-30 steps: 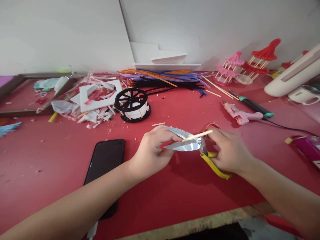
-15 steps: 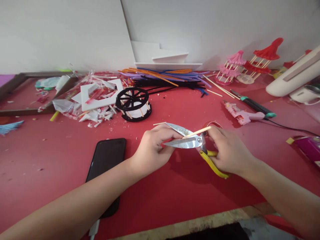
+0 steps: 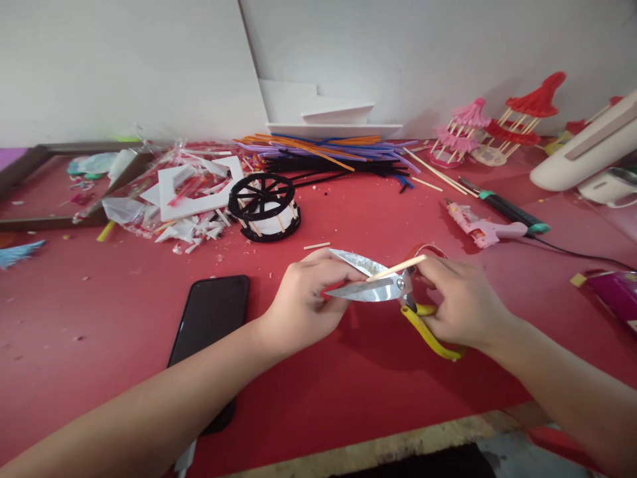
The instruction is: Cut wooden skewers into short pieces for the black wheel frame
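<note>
My right hand (image 3: pixel 455 295) is closed round the yellow handles of a pair of scissors (image 3: pixel 381 289), whose blades are parted and point left. A thin wooden stick (image 3: pixel 398 267) runs between the blades, its right end by my right fingertips. My left hand (image 3: pixel 303 302) pinches the stick's other end, fingers partly hidden behind the blades. A short cut piece of stick (image 3: pixel 317 246) lies on the table just beyond my left hand. Farther back stands a round black frame (image 3: pixel 263 207) with short wooden posts between two rings.
A black phone (image 3: pixel 212 318) lies by my left forearm. Scraps and white foam pieces (image 3: pixel 199 192) are heaped at back left, beside pipe cleaners (image 3: pixel 328 156). On the right are a pink glue gun (image 3: pixel 480 226), a soldering-iron-like tool (image 3: pixel 512 211) and small pink and red models (image 3: pixel 530 106).
Both hands and the scissors have shifted very slightly toward me, with the scissors also moving a little right. The stick stays between the parted blades.
</note>
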`<state>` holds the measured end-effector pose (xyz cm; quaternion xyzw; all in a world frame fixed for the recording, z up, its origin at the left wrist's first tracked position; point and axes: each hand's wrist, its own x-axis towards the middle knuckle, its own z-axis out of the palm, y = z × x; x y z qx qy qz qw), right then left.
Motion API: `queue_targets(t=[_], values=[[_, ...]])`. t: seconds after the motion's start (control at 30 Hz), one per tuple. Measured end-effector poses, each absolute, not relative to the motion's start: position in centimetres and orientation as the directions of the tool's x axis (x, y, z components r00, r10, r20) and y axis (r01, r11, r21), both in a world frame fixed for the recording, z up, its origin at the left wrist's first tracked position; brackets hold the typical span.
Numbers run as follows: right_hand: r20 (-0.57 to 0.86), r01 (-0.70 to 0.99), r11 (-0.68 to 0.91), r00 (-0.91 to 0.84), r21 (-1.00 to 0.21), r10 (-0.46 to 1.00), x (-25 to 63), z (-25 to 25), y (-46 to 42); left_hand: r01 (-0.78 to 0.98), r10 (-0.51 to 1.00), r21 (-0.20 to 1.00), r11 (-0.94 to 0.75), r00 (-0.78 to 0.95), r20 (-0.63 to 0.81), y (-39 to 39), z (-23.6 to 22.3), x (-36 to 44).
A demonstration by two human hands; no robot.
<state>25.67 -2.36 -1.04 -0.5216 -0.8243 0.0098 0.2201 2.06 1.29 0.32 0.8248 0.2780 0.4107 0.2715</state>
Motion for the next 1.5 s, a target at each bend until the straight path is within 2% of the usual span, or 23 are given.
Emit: queue_targets(t=[0.17,0.3,0.47,0.57,0.63,0.73,0.8,0.87,0.97,1.13,1.23,1.3,1.4,1.5], values=[[0.354,0.861,0.447,-0.351,-0.242,0.867,25.7,-1.2,-2.5,0.222,0.680,0.682,-0.697,0.509,0.529,1.2,0.2,2.0],[0.298,0.866,0.418,-0.337,-0.273,0.893,25.4,-0.7,-2.4,0.200,0.683,0.692,-0.694,0.486,0.545,1.3,-0.1,2.1],[0.218,0.886,0.418,-0.375,-0.200,0.901,25.3,-0.2,-2.1,0.221,0.727,0.754,-0.619,0.526,0.442,1.6,-0.1,2.2],[0.221,0.898,0.405,-0.365,-0.174,0.904,25.8,-0.4,-1.8,0.274,0.801,0.799,-0.535,0.465,0.376,1.7,0.1,2.2],[0.219,0.918,0.339,-0.295,-0.207,0.930,26.2,-0.6,-1.4,0.306,0.869,0.842,-0.444,0.375,0.322,1.9,0.1,2.1],[0.130,0.947,0.118,-0.083,-0.297,0.988,26.8,-0.7,-0.8,0.340,0.927,0.873,-0.349,0.260,0.270,2.2,0.0,2.1],[0.097,0.950,-0.010,0.042,-0.311,0.994,27.1,-0.8,-0.4,0.390,0.937,0.855,-0.342,0.215,0.276,2.3,-0.1,2.1],[0.121,0.955,-0.052,0.091,-0.292,0.988,27.5,-1.1,-0.2,0.456,0.926,0.806,-0.376,0.220,0.307,2.4,-0.3,2.2],[0.181,0.971,0.015,0.029,-0.240,0.983,27.9,-1.6,-0.1,0.532,0.883,0.704,-0.470,0.291,0.369,2.3,-0.4,2.2],[0.316,0.971,0.231,-0.199,-0.068,0.928,28.1,-1.4,-0.5,0.558,0.774,0.540,-0.630,0.397,0.493,2.3,-0.9,2.3],[0.517,0.928,0.350,-0.241,-0.124,0.821,27.1,-0.4,-1.1,0.578,0.694,0.402,-0.711,0.482,0.534,2.3,-1.2,2.3],[0.613,0.858,0.488,-0.300,-0.161,0.730,26.1,0.2,-1.6,0.574,0.642,0.317,-0.755,0.549,0.535,2.2,-1.3,2.4],[0.614,0.750,0.646,-0.446,-0.141,0.651,24.7,0.2,-2.2,0.539,0.562,0.217,-0.814,0.636,0.529,1.8,-1.1,2.5],[0.547,0.716,0.691,-0.541,-0.098,0.639,24.1,-0.6,-2.2,0.509,0.493,0.127,-0.851,0.695,0.523,1.4,-0.8,2.7]])
